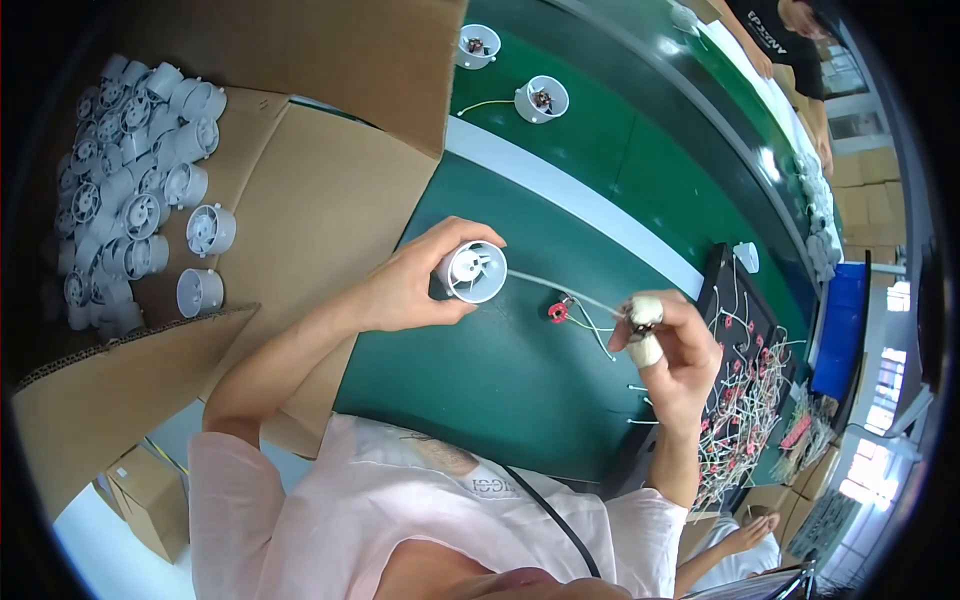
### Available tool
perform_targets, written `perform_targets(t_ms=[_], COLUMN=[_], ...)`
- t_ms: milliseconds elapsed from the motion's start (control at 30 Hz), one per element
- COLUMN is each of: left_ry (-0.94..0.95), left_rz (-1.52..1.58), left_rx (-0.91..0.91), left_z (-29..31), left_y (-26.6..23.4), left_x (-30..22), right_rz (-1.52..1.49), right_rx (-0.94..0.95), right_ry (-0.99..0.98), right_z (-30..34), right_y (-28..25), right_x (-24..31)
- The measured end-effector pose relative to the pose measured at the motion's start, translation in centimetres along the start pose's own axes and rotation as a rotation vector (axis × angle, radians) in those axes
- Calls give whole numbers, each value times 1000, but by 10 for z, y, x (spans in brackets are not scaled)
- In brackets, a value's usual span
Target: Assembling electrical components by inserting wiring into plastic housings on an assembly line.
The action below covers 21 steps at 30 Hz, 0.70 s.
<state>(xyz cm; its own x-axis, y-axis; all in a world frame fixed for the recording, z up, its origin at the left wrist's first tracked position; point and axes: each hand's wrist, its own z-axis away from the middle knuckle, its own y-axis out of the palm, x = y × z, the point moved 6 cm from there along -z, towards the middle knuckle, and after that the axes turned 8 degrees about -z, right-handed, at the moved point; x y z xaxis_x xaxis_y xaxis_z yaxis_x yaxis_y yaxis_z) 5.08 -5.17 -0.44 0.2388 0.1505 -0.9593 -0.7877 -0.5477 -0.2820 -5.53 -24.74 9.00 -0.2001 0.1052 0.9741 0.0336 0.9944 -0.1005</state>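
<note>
My left hand (405, 285) grips a white round plastic fan housing (474, 272) between thumb and fingers, its open end with the inner vanes facing up. A pale wire (560, 284) runs taut from this housing to my right hand (685, 350). Whitish coverings sit on the thumb and a fingertip of that hand, which pinches a small dark wound coil (640, 328). Some of the coil is hidden by the fingers. Between the hands, a red ring-shaped coil (558, 312) with loose pale leads lies on the green work surface (450, 390).
A cardboard box (320, 180) at left holds many white housings (130, 190). Beyond a pale rail (580, 205), two housings (541, 100) with coils inside sit on a green belt. At right is a dark tray (735, 400) of red coils and tangled wires. Other people work at far right and lower right.
</note>
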Motion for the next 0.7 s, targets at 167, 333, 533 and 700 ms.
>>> perform_targets(t_ms=[167,333,533,700], left_ry=[-10,-7,81,-21], left_rz=[-23,-65,-218,-78], left_rx=[19,-156,-262,-189], left_z=[3,3,5,6], left_y=[0,-6,-5,-1], left_x=[-4,-3,-3,2], right_rz=[110,-26,-67,-82], right_rx=[143,15,-22,7], right_ry=[-47,65,92,85], right_z=[-10,-16,-19,-23], right_y=[11,14,22,25], right_x=[0,-4,-15,-21])
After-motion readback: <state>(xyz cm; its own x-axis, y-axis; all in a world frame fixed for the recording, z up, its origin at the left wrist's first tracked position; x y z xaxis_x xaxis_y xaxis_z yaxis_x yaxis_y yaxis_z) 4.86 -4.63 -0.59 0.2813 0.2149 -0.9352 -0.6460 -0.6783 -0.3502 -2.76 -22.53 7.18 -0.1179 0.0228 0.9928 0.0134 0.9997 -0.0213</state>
